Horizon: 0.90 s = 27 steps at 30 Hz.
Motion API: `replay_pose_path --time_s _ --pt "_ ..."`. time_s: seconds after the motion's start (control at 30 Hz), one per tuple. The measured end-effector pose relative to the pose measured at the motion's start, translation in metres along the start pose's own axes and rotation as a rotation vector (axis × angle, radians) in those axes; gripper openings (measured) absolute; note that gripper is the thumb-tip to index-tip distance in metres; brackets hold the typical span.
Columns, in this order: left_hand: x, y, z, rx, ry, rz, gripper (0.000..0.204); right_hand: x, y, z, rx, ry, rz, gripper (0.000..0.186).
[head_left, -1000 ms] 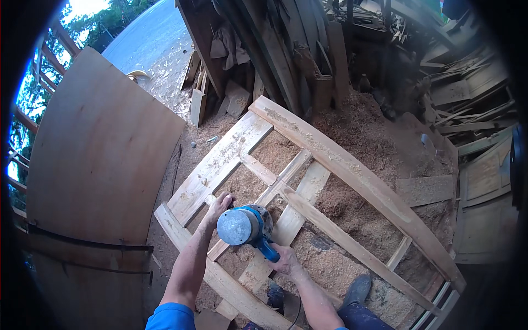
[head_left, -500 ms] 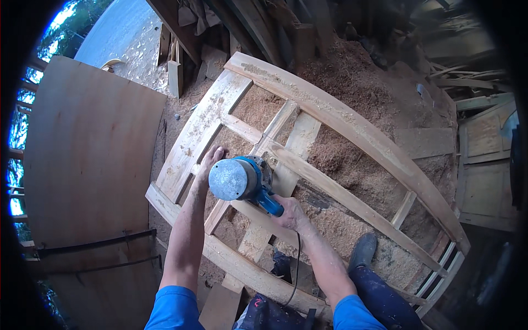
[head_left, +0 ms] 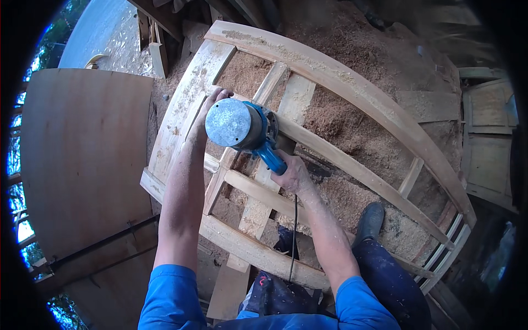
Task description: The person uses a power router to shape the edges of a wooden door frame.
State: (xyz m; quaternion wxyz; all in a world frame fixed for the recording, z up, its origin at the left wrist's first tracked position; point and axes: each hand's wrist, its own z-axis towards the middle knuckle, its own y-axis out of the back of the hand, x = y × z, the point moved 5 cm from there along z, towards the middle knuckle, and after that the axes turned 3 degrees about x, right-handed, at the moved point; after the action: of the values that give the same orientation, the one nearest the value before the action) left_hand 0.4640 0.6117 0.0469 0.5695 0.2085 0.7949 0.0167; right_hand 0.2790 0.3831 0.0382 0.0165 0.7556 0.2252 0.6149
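A blue router with a round silver-grey motor cap rests over the crossing bars of a large curved wooden frame. My right hand is wrapped round the router's blue side handle. On the opposite side, my left hand lies against the router, its fingertips curled beyond the cap, the rest of its grip partly hidden by the tool. A black power cord hangs from the handle toward my legs. The bit and base contact are hidden beneath the router body.
Sawdust covers the ground inside and beyond the frame. A wide plywood panel stands on the left. My boot is between the frame's bars. Panelled wood lies at the right, with scrap timber at the far left.
Both hands have shifted the router away from me along the frame, uncovering bars nearer to me. The whole view has also moved slightly.
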Motion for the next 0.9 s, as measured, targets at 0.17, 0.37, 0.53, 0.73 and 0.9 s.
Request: replay_pose_path --time_s 0.17,0.37,0.53,0.73,0.9 --pt "-0.006 -0.011 0.011 0.033 -0.021 -0.101 0.030 0.001 -0.005 -0.004 -0.056 -0.009 0.018 0.044" --pt "0.012 0.007 -0.012 -0.012 -0.023 0.122 0.032 0.005 -0.024 -0.016 -0.017 -0.010 0.045 0.042" --pt "0.022 0.016 -0.044 -0.039 -0.043 0.078 0.032 0.012 -0.036 -0.033 0.029 0.011 0.035 0.043" --pt "0.035 0.023 -0.076 -0.066 -0.095 0.078 0.030 0.010 -0.049 -0.047 0.076 0.058 -0.007 0.043" --pt "0.056 0.035 -0.097 -0.089 -0.028 0.057 0.030 0.008 -0.063 -0.055 0.119 0.054 -0.012 0.043"
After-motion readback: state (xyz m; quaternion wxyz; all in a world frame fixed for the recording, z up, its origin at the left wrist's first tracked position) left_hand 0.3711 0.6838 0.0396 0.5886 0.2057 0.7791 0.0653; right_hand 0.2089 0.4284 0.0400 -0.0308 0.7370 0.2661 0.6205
